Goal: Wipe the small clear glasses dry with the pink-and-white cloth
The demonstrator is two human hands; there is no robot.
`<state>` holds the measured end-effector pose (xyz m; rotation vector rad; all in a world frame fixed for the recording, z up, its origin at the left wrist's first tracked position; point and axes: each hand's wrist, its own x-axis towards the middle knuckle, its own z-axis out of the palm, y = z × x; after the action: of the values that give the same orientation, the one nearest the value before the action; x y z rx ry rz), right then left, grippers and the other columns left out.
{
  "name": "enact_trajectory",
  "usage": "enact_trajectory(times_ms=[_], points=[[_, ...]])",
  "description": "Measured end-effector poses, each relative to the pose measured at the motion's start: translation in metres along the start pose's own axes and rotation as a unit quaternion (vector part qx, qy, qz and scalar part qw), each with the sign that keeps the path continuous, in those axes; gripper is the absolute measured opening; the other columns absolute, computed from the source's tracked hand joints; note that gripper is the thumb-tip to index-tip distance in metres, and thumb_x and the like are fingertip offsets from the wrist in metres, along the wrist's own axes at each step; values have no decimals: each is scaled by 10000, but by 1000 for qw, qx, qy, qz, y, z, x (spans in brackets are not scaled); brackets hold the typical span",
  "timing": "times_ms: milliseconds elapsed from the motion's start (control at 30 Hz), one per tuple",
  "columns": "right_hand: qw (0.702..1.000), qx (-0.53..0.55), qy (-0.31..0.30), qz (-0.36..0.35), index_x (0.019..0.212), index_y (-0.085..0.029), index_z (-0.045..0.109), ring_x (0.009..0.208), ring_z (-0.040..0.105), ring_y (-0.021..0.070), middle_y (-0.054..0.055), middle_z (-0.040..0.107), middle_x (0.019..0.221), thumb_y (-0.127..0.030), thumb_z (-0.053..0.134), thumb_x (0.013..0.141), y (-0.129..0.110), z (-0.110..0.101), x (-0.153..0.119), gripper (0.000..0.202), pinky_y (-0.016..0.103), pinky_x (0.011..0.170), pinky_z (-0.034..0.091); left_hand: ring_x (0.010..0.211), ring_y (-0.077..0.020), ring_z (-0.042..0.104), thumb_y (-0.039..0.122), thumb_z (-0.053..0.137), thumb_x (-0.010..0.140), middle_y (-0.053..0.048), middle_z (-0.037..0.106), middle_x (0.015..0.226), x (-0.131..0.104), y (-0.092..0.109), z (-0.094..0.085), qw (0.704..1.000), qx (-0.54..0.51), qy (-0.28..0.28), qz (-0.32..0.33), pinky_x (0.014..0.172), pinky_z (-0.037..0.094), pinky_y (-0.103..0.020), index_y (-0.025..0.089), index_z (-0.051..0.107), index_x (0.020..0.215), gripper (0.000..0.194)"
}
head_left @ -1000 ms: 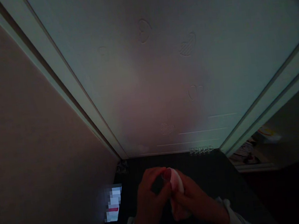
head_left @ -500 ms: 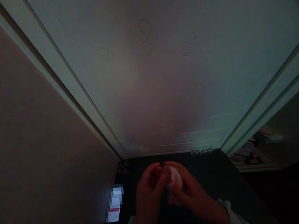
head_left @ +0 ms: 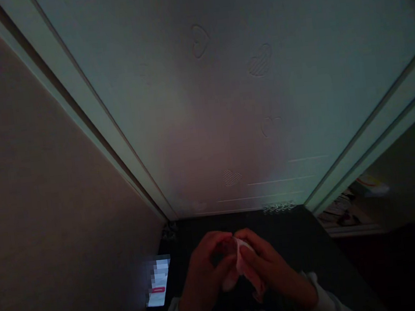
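In the dim light both hands meet over a dark surface (head_left: 302, 249). My right hand (head_left: 273, 267) is closed round a soft pink-and-white cloth (head_left: 246, 269), its thumb pressed on the front and a loose end hanging below. Beside it, my left hand (head_left: 204, 269) curls its thumb and fingertips together against the cloth's left edge; what they pinch is too dark to make out. A rounded pale pink piece (head_left: 230, 280) shows under the left thumb. Whether it belongs to the cloth I cannot tell.
A phone (head_left: 158, 284) with a lit screen lies left of my hands, by the brown wall (head_left: 67, 200). Ahead stands a pale panel (head_left: 202, 101) with embossed hearts. Several items (head_left: 346, 205) sit in an opening at the right.
The pink-and-white thing was bunched and rounded in my right hand; now it hangs down in a fold. A small red round thing at the left fingertips no longer shows.
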<state>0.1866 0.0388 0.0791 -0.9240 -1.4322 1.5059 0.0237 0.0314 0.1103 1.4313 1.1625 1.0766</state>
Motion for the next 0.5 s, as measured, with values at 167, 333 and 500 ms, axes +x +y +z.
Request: enact_trajectory(times_ms=[167,333,500], points=[[995,24,-87,41,909,-174,586,676,502,128,-10,557,776,-381,567,805,-7,-8,2,232,233,606,404,784,-170,544,151,721,633,-6,615,844,2,5,-8,999,30,-30,-6,709,422,-256,205,677,858,235],[984,-125,-115,46,882,-175,589,663,507,128,-20,570,752,-250,565,799,-17,-15,3,115,223,583,375,780,-178,541,193,717,628,-8,617,820,1,2,-4,999,22,-19,-31,705,423,-264,196,659,858,237],[953,-287,-94,-7,873,-187,570,674,582,156,24,643,783,-219,431,894,-16,-1,3,144,259,619,396,768,-179,574,209,689,679,-12,639,811,0,3,3,996,67,48,-34,711,449,-278,199,656,846,171]])
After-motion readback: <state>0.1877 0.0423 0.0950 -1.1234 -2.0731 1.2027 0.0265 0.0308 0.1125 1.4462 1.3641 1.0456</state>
